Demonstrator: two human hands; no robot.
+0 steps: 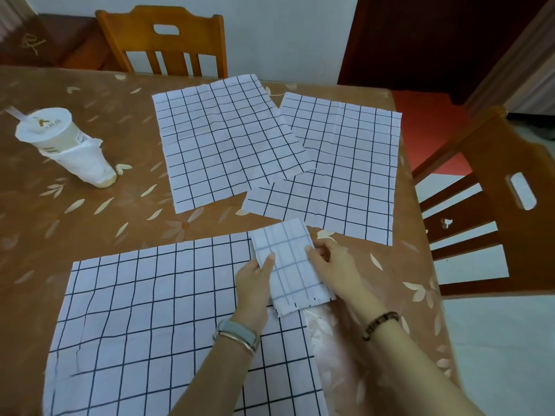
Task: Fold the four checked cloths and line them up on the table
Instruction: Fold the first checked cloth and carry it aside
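At ten o'clock on the desk (90,205) we see a lidded drink cup (45,127) with a straw, its lower half wrapped in a white plastic bag (87,163). At seven o'clock a large checked cloth (150,310) lies spread flat and unfolded, reaching the near edge. Behind the desk at twelve o'clock stands a wooden chair (168,40). In front of it the far-left cloth (222,139) lies open and flat, its right corner overlapping the next one.

Near five o'clock the left hand (253,283), with a watch and a bangle on its wrist, pinches the left edge of the folded cloth (292,265), thumb on top. This small folded rectangle sits over the right top corner of the large checked cloth; we cannot tell whether it rests there or is lifted. The right hand (330,265), with a beaded bracelet on its wrist, grips the opposite edge, thumb on the fabric and fingers curled.

At two o'clock the far-right cloth (339,169) lies flat. A second wooden chair (492,205) stands at three o'clock beside the desk.
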